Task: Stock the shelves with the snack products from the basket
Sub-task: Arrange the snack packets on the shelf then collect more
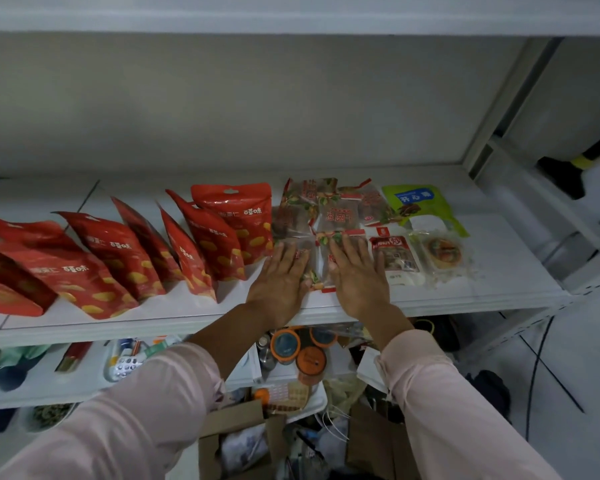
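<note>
A white metal shelf (pixel 465 299) carries the snacks at about chest height. Along its left half stands a leaning row of glossy red stand-up pouches with yellow print (pixel 219 244), each tilted back against the next. Just right of them lies a flat cluster of brown translucent plastic packets with red bands (pixel 338 216), laid in two rows. The left hand (pixel 281 271) rests palm down on the front left brown packet (pixel 311 268), and the right hand (pixel 357 271) rests palm down on the front right brown packet (pixel 347 233) beside it; these two packets touch along their inner edges near the shelf's front lip. Each hand's grip is wide, fingers straight and slightly spread, pressing flat and curled round nothing. Both arms wear pale pink sleeves (pixel 174 393) pushed partway up the forearm. Right of the brown cluster lies a clear packet with a red label (pixel 394 254), then a clear packet showing a round orange and green item (pixel 440 251), and behind those a lime green pouch with a blue label (pixel 416 202), all flat on the shelf. Below the shelf, a lower level holds cluttered goods, among them round orange-lidded containers (pixel 310 362), and an open brown cardboard box (pixel 236 427) sits lower still.
</note>
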